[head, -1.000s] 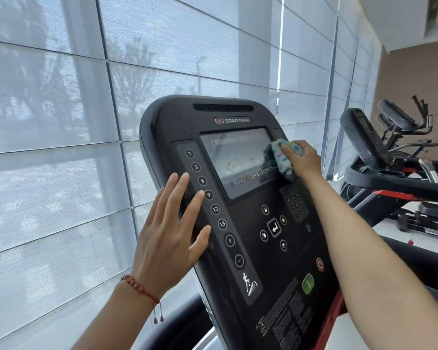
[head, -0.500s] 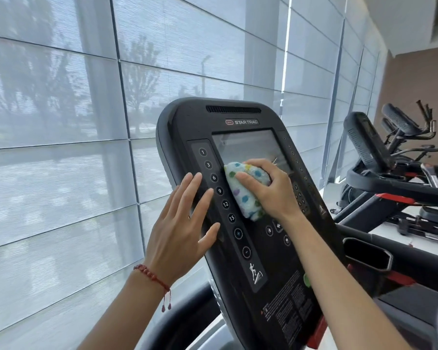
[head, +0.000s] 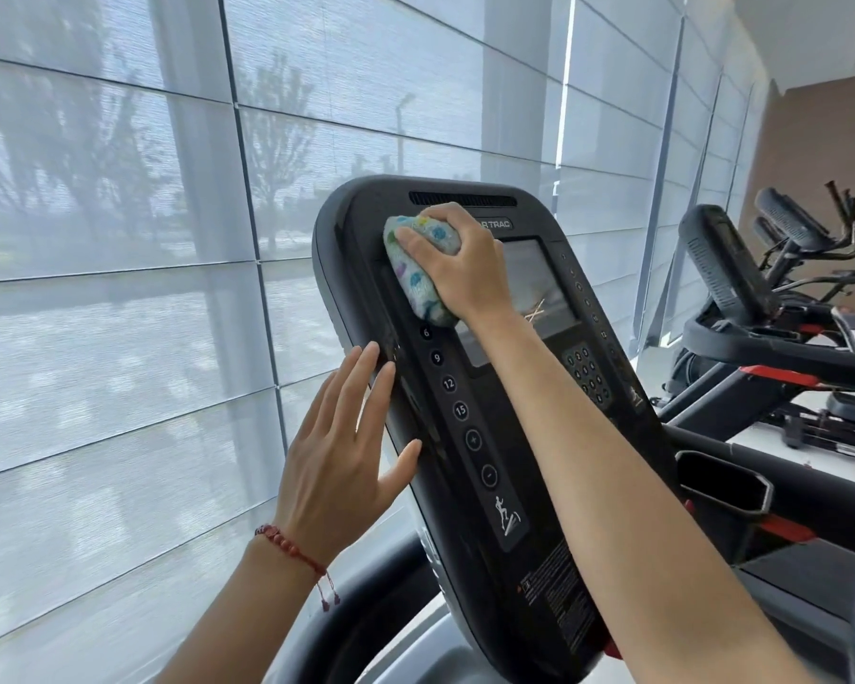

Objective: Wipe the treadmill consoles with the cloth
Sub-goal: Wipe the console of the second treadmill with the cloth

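A black treadmill console (head: 470,486) with a screen (head: 534,288) and a column of round buttons stands in front of me. My right hand (head: 465,269) is closed around a bunched white cloth with coloured dots (head: 415,269), pressing it on the console's upper left, beside the screen and under the top vent. My left hand (head: 341,451) lies flat with fingers spread against the console's left edge, holding nothing. My right forearm hides part of the screen and the lower panel.
Tall windows with translucent blinds (head: 119,288) fill the left and back. A second treadmill console (head: 721,264) and more gym machines (head: 810,239) stand to the right. A black handrail with a cup pocket (head: 721,486) runs at lower right.
My right hand has carried the cloth from the right of the screen, across its lower left, up to the console's top left. The left hand stays on the left edge.
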`<state>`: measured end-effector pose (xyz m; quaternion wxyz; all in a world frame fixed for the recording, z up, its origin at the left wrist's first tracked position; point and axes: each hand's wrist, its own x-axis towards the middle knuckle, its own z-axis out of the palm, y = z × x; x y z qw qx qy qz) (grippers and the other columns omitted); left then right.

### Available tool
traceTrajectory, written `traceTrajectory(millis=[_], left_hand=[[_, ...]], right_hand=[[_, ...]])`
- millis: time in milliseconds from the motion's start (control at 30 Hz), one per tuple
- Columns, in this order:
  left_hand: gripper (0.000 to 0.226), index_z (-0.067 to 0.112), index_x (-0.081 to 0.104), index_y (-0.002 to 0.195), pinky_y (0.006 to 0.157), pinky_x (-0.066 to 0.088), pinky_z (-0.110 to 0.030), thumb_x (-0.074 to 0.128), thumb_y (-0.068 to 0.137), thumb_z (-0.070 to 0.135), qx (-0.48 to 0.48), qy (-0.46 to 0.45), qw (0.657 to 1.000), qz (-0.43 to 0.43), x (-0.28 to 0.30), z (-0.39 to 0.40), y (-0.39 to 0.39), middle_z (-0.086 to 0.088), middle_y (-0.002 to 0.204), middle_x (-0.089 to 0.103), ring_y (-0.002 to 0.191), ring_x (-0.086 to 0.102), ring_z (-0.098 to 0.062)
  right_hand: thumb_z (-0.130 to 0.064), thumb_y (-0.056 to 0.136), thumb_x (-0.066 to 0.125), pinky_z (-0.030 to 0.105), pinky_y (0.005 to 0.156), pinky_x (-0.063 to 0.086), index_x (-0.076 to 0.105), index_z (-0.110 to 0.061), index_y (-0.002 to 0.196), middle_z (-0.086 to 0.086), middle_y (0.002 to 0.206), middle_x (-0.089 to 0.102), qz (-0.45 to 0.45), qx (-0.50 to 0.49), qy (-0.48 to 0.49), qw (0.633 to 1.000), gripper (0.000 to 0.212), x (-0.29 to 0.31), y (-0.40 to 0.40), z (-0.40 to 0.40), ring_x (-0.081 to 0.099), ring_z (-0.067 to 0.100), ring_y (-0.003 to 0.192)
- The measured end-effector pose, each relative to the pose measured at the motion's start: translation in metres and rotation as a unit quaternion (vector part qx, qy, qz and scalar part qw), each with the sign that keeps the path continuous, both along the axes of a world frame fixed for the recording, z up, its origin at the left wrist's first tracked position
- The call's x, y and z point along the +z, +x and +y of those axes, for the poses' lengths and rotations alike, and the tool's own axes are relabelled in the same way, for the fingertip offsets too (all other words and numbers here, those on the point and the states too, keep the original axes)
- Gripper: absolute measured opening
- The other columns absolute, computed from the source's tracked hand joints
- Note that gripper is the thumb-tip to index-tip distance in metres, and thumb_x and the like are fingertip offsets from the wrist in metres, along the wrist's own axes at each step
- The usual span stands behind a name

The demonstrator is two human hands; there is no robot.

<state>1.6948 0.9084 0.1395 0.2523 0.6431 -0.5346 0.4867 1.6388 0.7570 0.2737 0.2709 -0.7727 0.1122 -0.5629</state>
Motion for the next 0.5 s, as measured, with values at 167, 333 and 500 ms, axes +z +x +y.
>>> traceTrajectory(millis=[167,333,500], left_hand=[[0.061,-0.007,0.045,0.131,0.103,0.036,-0.044,0.046,0.091,0.039,0.008,0.001,1.0,0.006,-0.006,0.005,0.004,-0.023,0.139,0.041,0.131,0.036,-0.033],[0.062,-0.005,0.04,0.134,0.101,0.039,-0.045,0.041,0.094,0.043,0.007,0.008,1.0,0.009,-0.013,0.008,0.005,-0.022,0.14,0.041,0.133,0.035,-0.032],[0.062,-0.005,0.039,0.134,0.103,0.037,-0.044,0.041,0.094,0.042,0.002,0.01,1.0,0.003,-0.016,0.008,0.002,-0.022,0.14,0.04,0.132,0.035,-0.032]], right_hand=[[-0.043,0.082,0.065,0.018,0.067,0.05,0.061,-0.02,0.099,-0.008,0.083,0.065,0.016,-0.001,-0.028,0.999,0.029,-0.026,-0.013,0.011,0.063,0.009,0.075],[-0.036,0.081,0.069,0.017,0.059,0.055,0.061,-0.018,0.099,-0.006,0.083,0.066,0.038,0.042,-0.045,0.997,0.027,-0.076,-0.047,0.03,0.066,0.008,0.071],[-0.041,0.078,0.069,0.029,0.067,0.057,0.062,-0.023,0.097,-0.008,0.082,0.067,0.058,0.023,-0.047,0.997,0.026,-0.073,-0.05,0.037,0.066,0.009,0.074]])
